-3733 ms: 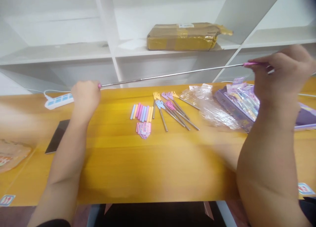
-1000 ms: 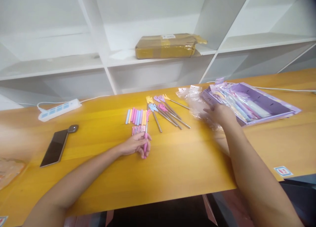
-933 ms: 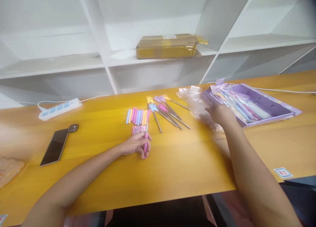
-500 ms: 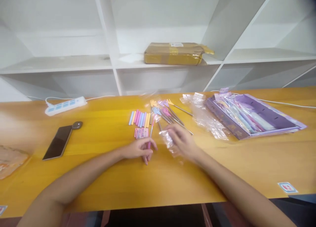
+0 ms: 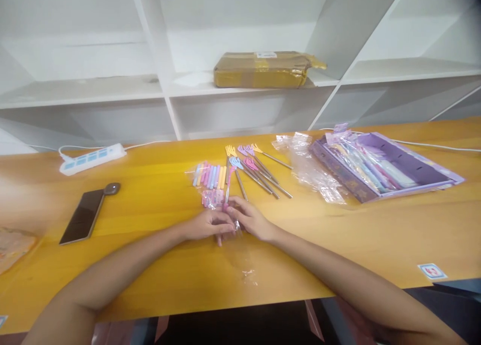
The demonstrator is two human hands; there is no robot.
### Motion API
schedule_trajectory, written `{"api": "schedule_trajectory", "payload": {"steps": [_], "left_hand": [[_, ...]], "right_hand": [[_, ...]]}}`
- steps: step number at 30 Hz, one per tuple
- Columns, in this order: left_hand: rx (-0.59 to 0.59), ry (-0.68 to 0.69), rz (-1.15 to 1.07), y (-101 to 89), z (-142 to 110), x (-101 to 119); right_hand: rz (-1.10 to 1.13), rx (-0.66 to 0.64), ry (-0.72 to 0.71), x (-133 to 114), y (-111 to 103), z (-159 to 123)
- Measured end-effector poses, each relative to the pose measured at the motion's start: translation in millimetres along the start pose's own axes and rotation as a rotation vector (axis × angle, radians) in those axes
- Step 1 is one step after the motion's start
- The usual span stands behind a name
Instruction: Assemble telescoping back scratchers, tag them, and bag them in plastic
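My left hand (image 5: 206,226) is closed around the lower end of a pink back scratcher (image 5: 227,195), whose claw head points away from me. My right hand (image 5: 251,219) meets it at the handle, fingers closed on a clear plastic bag (image 5: 242,257) that trails down toward the table's front. Just beyond are short pastel handles (image 5: 210,177) in a row, with small pink printed cards (image 5: 212,199) below them. Several more back scratchers (image 5: 259,172) with yellow, purple, blue and pink claws and metal rods lie fanned out. My fingertips are partly hidden where the hands meet.
A purple box (image 5: 409,159) with packaged items stands at the right, beside a heap of clear bags (image 5: 317,169). To the left lie a power strip (image 5: 93,158), a phone (image 5: 82,216) and a dark mouse-like object (image 5: 111,188). A taped carton (image 5: 263,69) rests on the shelf.
My right hand has moved left with the clear bag and now meets my left hand at the back scratcher's handle. The camera view has shifted slightly.
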State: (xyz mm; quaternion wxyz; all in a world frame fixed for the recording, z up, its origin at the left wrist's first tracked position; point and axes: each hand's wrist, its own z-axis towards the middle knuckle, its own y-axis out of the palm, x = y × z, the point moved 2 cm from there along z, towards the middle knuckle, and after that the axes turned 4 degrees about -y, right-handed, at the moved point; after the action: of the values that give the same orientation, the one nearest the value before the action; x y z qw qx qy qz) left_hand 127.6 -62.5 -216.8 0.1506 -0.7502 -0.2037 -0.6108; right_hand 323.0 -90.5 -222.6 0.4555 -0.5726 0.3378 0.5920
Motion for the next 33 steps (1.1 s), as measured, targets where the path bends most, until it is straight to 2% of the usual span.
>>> {"api": "schedule_trajectory", "payload": {"steps": [4, 7, 9, 11, 14, 16, 19, 23, 26, 28, 31, 33], "left_hand": [[-0.024, 0.010, 0.047, 2.1, 0, 7], [0.052, 0.079, -0.044, 0.7, -1, 13], [0.205, 0.148, -0.106, -2.5, -2, 14], [0.449, 0.228, -0.152, -7.7, -3, 13], [0.783, 0.323, -0.260, -16.2, -4, 9], [0.893, 0.356, -0.342, -21.1, -3, 6], [0.977, 0.354, -0.423, -26.7, 0, 3], [0.965, 0.308, -0.492, -28.5, 4, 0], [0.888, 0.334, -0.504, -26.5, 4, 0], [0.793, 0.336, -0.498, -24.0, 4, 0], [0.570, 0.294, -0.435, -18.3, 6, -2], [0.479, 0.277, -0.352, -15.5, 6, -3]], "right_hand": [[-0.064, 0.028, -0.070, 0, -2, 7], [0.053, 0.131, -0.080, -7, -22, 5], [0.174, 0.239, -0.110, -15, -43, -1], [0.217, 0.280, -0.153, -24, -66, -8], [0.039, 0.174, -0.142, -32, -93, -15], [-0.165, 0.090, -0.118, -33, -103, -17], [-0.457, -0.060, -0.149, -35, -105, -19], [-0.750, -0.251, -0.215, -40, -95, -19], [-0.879, -0.288, -0.242, -41, -89, -18], [-0.918, -0.289, -0.242, -37, -85, -17], [-0.913, -0.306, -0.220, -31, -80, -16], [-0.924, -0.325, -0.221, -28, -77, -15]]}}
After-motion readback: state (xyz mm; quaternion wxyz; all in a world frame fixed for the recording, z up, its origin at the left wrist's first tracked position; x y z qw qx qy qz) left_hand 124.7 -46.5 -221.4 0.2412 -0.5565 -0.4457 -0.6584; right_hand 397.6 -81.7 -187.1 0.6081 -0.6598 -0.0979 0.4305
